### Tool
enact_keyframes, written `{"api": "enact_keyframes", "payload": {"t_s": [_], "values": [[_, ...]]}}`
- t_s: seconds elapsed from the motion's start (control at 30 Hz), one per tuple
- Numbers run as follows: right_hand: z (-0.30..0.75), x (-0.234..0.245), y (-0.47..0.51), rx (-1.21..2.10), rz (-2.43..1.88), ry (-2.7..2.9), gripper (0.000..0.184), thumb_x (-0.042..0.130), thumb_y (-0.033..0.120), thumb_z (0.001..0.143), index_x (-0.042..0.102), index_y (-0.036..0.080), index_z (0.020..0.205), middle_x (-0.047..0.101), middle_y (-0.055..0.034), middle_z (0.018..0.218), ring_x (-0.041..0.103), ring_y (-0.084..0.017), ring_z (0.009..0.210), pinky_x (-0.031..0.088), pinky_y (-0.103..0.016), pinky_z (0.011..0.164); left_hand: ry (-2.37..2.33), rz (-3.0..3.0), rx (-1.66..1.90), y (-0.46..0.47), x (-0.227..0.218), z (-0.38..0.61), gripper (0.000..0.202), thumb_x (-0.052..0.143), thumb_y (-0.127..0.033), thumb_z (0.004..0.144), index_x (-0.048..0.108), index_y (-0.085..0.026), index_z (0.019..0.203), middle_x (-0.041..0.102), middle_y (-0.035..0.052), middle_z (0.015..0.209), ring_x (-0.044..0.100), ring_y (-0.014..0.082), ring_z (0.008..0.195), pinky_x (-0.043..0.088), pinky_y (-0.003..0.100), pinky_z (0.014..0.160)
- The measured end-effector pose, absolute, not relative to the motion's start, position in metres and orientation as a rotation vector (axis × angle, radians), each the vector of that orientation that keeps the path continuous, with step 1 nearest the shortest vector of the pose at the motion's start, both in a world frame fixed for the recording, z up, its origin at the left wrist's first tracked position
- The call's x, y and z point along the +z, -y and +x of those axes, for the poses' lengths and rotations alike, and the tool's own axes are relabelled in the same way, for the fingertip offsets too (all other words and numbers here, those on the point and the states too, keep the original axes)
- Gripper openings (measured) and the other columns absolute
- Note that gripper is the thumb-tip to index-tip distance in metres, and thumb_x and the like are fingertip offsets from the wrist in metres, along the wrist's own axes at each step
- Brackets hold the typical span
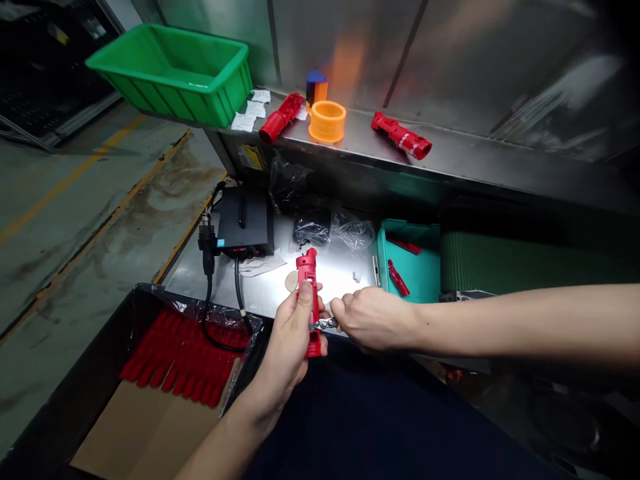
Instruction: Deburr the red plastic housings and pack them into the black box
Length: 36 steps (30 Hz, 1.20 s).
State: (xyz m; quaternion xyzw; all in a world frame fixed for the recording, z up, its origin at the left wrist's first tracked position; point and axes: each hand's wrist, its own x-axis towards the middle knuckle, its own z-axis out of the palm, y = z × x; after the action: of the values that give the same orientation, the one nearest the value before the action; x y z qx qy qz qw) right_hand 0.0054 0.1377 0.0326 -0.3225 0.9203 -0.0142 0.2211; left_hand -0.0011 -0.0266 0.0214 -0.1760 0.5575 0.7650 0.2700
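My left hand [293, 337] is wrapped round a red plastic casing [310, 293], held upright above the near edge of the steel bench. My right hand [373, 319] is closed on a small metal tool [326, 325] whose tip touches the casing's lower side. Below left, a carton lined with black plastic [150, 300] holds several red casings [185, 357] laid in rows.
A black box with cables [245, 223] stands on the bench beside plastic bags [325, 227]. A teal tray [417, 267] holds red parts. On the upper shelf are a green bin [175, 70], an orange ring [327, 120], and two red casings [280, 119] [401, 135].
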Motion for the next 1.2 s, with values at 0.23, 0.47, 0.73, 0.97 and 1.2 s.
{"api": "enact_keyframes", "payload": {"t_s": [0.23, 0.47, 0.73, 0.97, 1.2], "values": [[0.013, -0.051, -0.152, -0.165, -0.34, -2.673, 0.022, 0.063, 0.027, 0.094, 0.062, 0.012, 0.109, 0.068, -0.009, 0.1, 0.066, -0.022, 0.089, 0.055, -0.036, 0.077, -1.536, -0.6, 2.238, 0.06, -0.015, -0.033, 0.059, 0.082, -0.059, 0.075, 0.07, -0.012, 0.108, 0.065, -0.0011, 0.067, 0.058, 0.01, 0.05, 0.05, 0.019, 0.046], [0.028, -0.18, -0.155, -0.345, 0.204, -2.648, 0.035, 0.066, 0.041, 0.098, 0.064, 0.016, 0.123, 0.064, -0.0097, 0.127, 0.064, -0.026, 0.114, 0.055, -0.049, 0.098, -1.234, -0.679, 2.238, 0.057, -0.032, -0.041, 0.031, 0.082, -0.029, 0.078, 0.07, -0.013, 0.101, 0.069, 0.0032, 0.078, 0.065, 0.016, 0.064, 0.056, 0.023, 0.05], [-0.034, -0.214, -0.22, -0.423, 0.853, -2.574, 0.042, 0.068, 0.036, 0.097, 0.059, 0.013, 0.132, 0.061, -0.0144, 0.134, 0.065, -0.027, 0.113, 0.057, -0.046, 0.095, -1.24, -0.392, 2.243, 0.032, -0.012, -0.035, 0.034, 0.083, -0.015, 0.07, 0.059, -0.018, 0.094, 0.057, -0.0053, 0.072, 0.051, 0.0095, 0.052, 0.048, 0.02, 0.038], [-0.057, -0.217, -0.23, -0.534, 1.034, -2.462, 0.039, 0.067, 0.036, 0.098, 0.06, 0.016, 0.131, 0.062, -0.0118, 0.131, 0.066, -0.025, 0.111, 0.058, -0.046, 0.093, -1.408, -0.367, 2.121, 0.024, 0.002, -0.025, 0.046, 0.076, -0.042, 0.084, 0.055, -0.019, 0.117, 0.06, -0.0057, 0.073, 0.052, 0.0101, 0.039, 0.047, 0.022, 0.032], [-0.043, -0.187, -0.228, -0.903, 0.877, -2.549, 0.033, 0.068, 0.036, 0.098, 0.064, 0.014, 0.122, 0.066, -0.0104, 0.122, 0.067, -0.023, 0.105, 0.059, -0.043, 0.09, -1.126, -0.419, 2.193, 0.033, 0.0, -0.023, 0.053, 0.072, -0.043, 0.089, 0.05, -0.018, 0.131, 0.068, 0.0024, 0.089, 0.055, 0.0098, 0.046, 0.05, 0.022, 0.036]]}}
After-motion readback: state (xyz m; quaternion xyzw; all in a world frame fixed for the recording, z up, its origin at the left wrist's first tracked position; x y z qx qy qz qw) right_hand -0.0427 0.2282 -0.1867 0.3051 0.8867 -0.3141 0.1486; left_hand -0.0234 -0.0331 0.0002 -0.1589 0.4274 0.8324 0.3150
